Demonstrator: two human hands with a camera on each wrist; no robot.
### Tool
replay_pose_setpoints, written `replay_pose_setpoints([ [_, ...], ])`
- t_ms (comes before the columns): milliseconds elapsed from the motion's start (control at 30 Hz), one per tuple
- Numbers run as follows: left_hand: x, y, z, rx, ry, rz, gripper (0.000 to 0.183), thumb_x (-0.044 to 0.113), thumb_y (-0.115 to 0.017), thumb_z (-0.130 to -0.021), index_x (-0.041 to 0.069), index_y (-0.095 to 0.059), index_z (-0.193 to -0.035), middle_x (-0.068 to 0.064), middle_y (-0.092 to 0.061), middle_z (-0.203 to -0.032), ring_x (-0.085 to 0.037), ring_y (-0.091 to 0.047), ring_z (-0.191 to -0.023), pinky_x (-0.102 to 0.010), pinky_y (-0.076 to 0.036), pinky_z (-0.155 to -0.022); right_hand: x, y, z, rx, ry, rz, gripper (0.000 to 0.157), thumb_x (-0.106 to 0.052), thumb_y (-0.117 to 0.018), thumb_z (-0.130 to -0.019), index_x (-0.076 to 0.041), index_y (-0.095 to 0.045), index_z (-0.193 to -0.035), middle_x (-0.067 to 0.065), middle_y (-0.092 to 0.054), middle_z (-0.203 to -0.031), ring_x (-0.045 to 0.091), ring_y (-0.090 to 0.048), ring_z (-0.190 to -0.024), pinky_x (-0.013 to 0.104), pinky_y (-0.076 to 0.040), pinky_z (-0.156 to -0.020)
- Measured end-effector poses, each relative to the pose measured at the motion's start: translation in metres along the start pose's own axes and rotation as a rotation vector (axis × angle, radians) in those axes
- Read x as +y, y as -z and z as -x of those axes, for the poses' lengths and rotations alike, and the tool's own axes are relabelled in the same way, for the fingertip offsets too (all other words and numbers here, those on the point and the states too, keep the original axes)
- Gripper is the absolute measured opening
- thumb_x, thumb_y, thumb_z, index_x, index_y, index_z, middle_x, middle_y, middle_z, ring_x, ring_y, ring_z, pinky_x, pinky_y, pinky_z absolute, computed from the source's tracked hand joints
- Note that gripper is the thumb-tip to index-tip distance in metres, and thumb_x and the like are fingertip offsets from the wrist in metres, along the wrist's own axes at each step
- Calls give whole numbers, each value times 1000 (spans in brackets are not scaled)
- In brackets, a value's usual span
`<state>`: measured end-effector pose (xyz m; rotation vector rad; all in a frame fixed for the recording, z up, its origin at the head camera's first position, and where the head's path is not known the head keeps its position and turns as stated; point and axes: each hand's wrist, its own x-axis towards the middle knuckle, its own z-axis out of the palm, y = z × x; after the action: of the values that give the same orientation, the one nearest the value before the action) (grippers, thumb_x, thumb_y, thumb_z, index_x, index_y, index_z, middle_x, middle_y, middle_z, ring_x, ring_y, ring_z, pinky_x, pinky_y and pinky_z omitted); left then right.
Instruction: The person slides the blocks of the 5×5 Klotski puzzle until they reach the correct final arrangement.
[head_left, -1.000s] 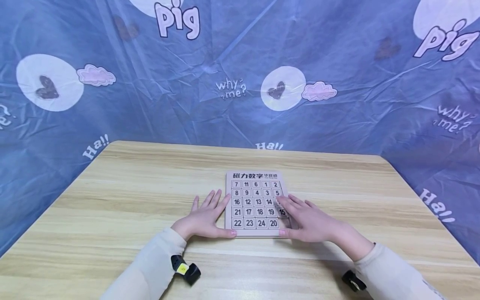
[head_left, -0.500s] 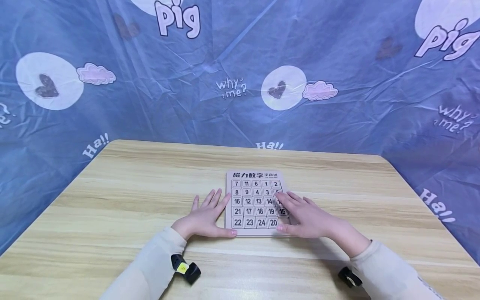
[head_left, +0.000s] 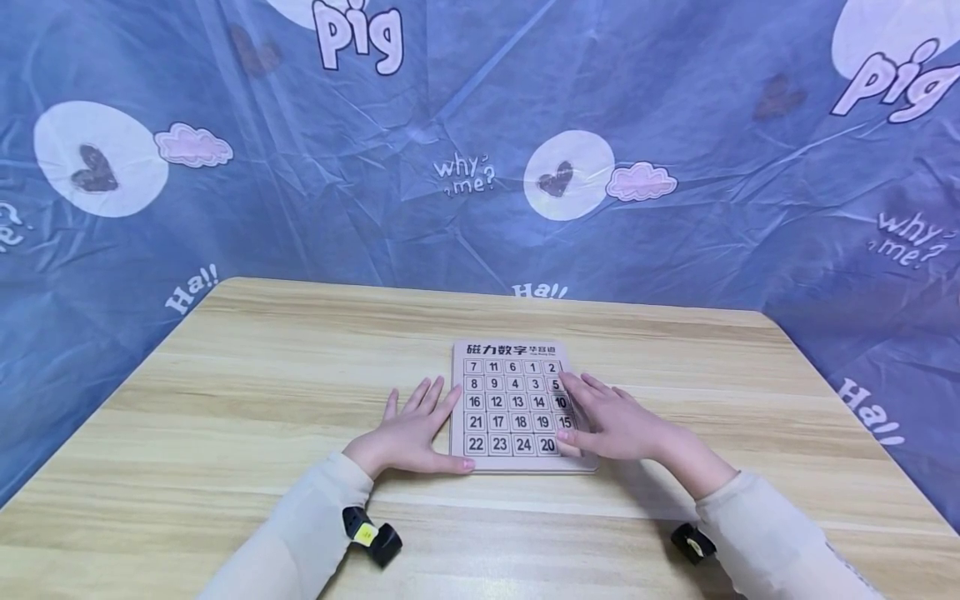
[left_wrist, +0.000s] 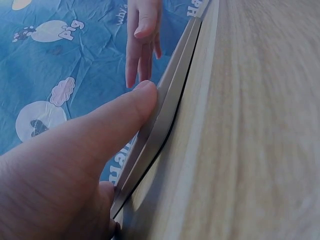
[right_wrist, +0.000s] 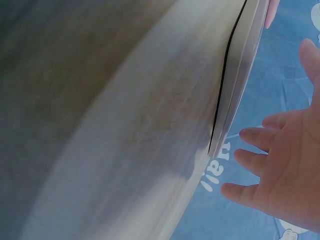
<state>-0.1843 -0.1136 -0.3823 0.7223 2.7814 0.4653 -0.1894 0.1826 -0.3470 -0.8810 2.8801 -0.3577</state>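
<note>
A pale number slide puzzle (head_left: 517,465) lies flat on the table, its numbered tiles in rows. My left hand (head_left: 408,439) rests at its left side, fingers spread and straight. The left thumb (left_wrist: 145,97) touches the puzzle's near left corner and the index fingertip its left edge. Over the right edge is my right hand (head_left: 626,422), its fingers loosely extended and holding nothing. In the right wrist view the right hand (right_wrist: 285,160) appears raised, apart from the puzzle frame (right_wrist: 237,75). The bottom right cell beside the 20 tile (head_left: 547,445) has no tile and is partly shaded.
The wood-grain table (head_left: 262,400) extends around the puzzle on every side. Behind it hangs a blue printed cloth (head_left: 360,217). Dark wrist cameras (head_left: 372,537) sit on both sleeves.
My right hand has shifted slightly away from me and lifted off the tiles. The 10 tile and the puzzle's near right corner are now uncovered. My left hand has stayed still.
</note>
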Motion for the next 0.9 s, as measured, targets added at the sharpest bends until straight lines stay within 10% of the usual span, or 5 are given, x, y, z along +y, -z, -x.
replay_pose_setpoints([
  [900,2,-2,1,12,4,4,105,76,-46,-61,18,-6,-140,-12,-1,-143,-26,5,-128,-55,9,-93,2,2,1,28,-22,-25,79,-53,-45,-82,-4,-17,-137,16,-15,-140,38,-11,-125,61,-16,-90],
])
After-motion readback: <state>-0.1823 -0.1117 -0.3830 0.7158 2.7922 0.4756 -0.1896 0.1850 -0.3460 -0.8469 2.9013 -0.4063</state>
